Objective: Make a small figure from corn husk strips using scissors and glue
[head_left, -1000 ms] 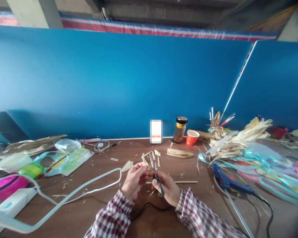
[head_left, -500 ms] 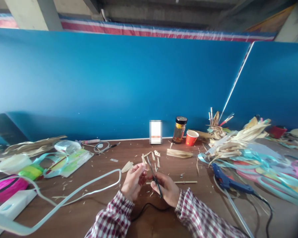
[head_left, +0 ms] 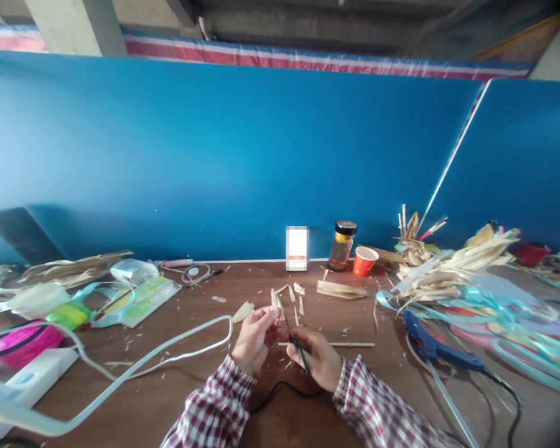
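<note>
Between the thumb and fingers of my left hand [head_left: 256,339] is a small pale strip of corn husk [head_left: 274,298], its tip pointing up. My right hand [head_left: 320,359] is closed around dark-handled scissors [head_left: 293,335]. Their thin blades slant up and left, close against the husk strip; whether they touch it I cannot tell. Small husk scraps [head_left: 299,289] lie just beyond my fingers. A thin stick [head_left: 354,345] lies behind my right hand, partly hidden by it. Left of my left hand is a wider husk piece [head_left: 243,312].
At the back stand a lidded jar [head_left: 342,247] and a red paper cup [head_left: 366,261]. On the right are a blue glue gun [head_left: 441,348] with its cord and a husk pile [head_left: 448,274]. A white bent lamp arm [head_left: 168,339] and a power strip [head_left: 32,382] occupy the left.
The whole view has shifted slightly, so things sit a little further right. Both hands keep nearly the same pose, with the husk strip and scissors still held together.
</note>
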A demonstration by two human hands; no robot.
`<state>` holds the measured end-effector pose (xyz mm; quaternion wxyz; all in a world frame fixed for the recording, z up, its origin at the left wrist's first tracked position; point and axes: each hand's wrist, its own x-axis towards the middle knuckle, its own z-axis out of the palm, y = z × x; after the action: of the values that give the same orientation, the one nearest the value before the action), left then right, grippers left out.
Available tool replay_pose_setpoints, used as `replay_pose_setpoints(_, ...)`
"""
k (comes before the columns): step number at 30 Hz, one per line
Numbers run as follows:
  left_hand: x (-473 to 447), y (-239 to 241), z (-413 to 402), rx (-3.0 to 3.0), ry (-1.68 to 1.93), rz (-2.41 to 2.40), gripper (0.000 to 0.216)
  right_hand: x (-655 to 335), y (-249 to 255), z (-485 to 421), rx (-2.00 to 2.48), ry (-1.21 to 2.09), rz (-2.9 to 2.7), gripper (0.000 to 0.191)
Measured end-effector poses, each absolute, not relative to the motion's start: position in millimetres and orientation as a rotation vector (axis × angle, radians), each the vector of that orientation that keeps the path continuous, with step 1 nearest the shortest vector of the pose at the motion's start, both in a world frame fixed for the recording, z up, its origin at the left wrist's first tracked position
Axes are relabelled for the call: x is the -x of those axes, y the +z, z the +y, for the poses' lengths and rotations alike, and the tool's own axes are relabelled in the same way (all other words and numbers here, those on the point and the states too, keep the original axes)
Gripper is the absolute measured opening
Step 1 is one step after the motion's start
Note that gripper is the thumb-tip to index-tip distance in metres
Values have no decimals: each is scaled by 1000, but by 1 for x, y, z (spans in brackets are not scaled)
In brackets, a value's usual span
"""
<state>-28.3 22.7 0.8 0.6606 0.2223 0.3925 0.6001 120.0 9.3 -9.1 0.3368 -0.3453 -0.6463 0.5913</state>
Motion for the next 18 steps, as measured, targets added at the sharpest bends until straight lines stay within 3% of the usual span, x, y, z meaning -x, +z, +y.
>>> replay_pose_setpoints(18, 29, -2, 23, -544, 1337, 870, 20, -119, -10, 9, 917, 1587, -1664, 46)
